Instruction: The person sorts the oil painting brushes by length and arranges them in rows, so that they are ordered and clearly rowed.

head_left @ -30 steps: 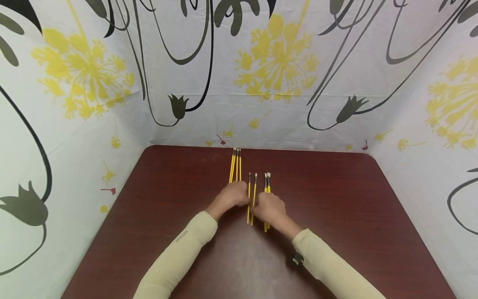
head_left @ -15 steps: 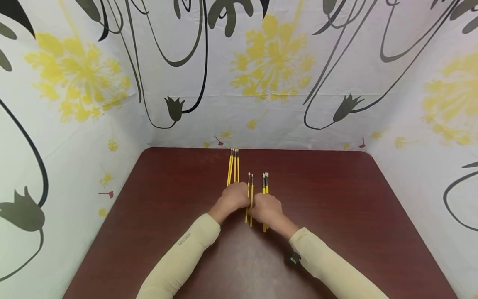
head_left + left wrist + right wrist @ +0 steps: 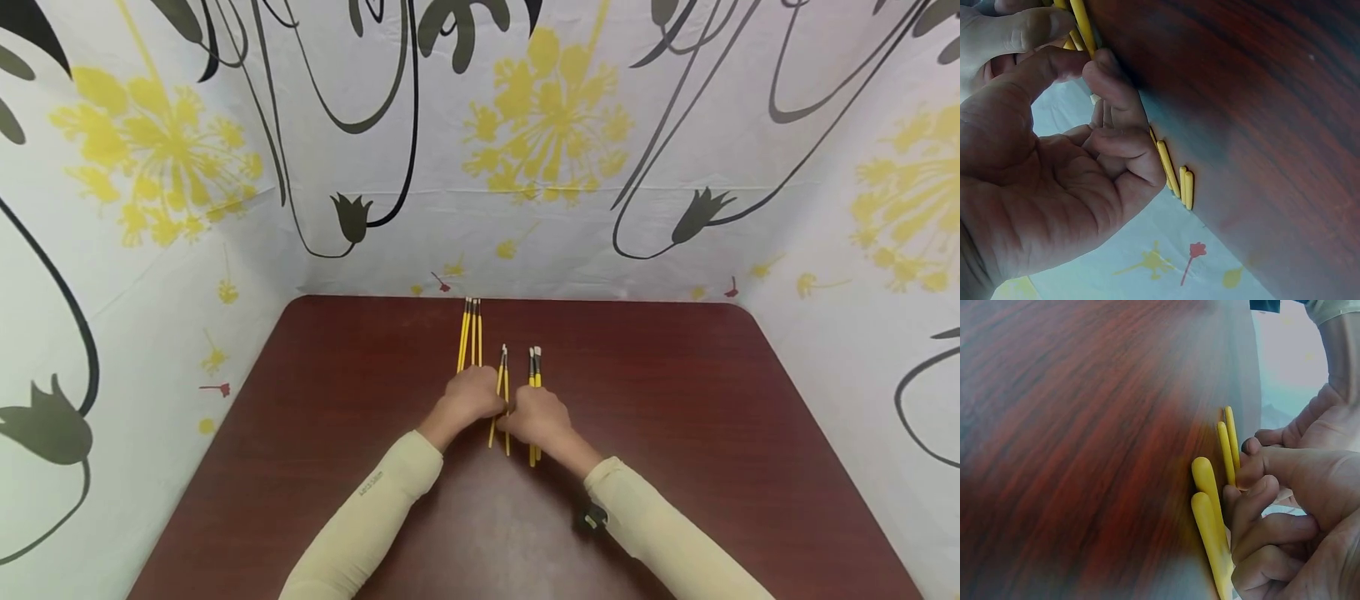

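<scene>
Both hands meet over two thin yellow-handled paintbrushes mid-table, their pale bristles pointing away. My left hand [image 3: 472, 393] pinches at the left paintbrush [image 3: 499, 379] with thumb and index finger; its other fingers curl in the left wrist view. Close beside it, my right hand [image 3: 538, 417] has thumb and index finger at the right paintbrush [image 3: 507, 383]. The two brushes lean together near their bristle ends. Under the right hand lies a pair of thicker paintbrushes [image 3: 536, 377], whose rounded handle ends [image 3: 1207, 515] show in the right wrist view.
Several more yellow paintbrushes [image 3: 471, 333] lie beyond the left hand at the far edge of the dark red-brown table [image 3: 675, 400]. White cloth [image 3: 555, 242] with printed flowers rises behind and on both sides. A small black device [image 3: 595, 517] sits below the right sleeve.
The two middle paintbrushes have drawn closer together, and the left one's handle end has swung leftward. Both hands stay almost in place; the back brushes and the right pair lie as before.
</scene>
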A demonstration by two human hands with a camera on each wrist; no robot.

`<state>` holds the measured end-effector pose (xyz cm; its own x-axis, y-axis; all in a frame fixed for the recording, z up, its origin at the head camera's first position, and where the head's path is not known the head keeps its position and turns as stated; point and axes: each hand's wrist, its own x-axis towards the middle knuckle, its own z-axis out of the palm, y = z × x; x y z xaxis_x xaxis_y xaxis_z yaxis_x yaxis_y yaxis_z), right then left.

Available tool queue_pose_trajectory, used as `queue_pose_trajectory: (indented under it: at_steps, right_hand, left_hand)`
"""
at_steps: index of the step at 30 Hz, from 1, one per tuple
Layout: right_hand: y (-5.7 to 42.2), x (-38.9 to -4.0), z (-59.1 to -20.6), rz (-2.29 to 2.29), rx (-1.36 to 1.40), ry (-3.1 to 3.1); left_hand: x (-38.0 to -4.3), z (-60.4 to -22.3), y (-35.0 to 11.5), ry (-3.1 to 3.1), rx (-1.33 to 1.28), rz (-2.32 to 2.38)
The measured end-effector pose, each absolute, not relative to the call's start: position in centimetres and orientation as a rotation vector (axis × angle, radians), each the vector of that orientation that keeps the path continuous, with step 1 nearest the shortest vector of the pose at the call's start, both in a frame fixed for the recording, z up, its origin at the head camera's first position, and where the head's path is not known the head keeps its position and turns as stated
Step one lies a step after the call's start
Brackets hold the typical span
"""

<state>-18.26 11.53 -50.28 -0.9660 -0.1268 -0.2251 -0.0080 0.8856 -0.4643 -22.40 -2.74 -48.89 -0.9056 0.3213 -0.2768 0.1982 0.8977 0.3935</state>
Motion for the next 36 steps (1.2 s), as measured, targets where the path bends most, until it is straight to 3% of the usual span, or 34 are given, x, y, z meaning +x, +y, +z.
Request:
queue_pose_trajectory:
  at_steps: [12,21,36]
  right_hand:
    - [12.1,-18.9,-50.5,-0.742,-0.08,2.795]
    - [12.4,-19.9,-50.1,-0.891,-0.208,2.815]
    - [12.2,-23.3,-49.8,-0.832,-0.144,2.849]
  left_hand:
    - [-24.5,-53.3,-3.8,2.719,0.395,0.621]
    - [-23.4,-47.6,-4.2,2.734,0.28,0.692]
    - [-28.3,-46.5,-5.8,2.623,0.241,0.828]
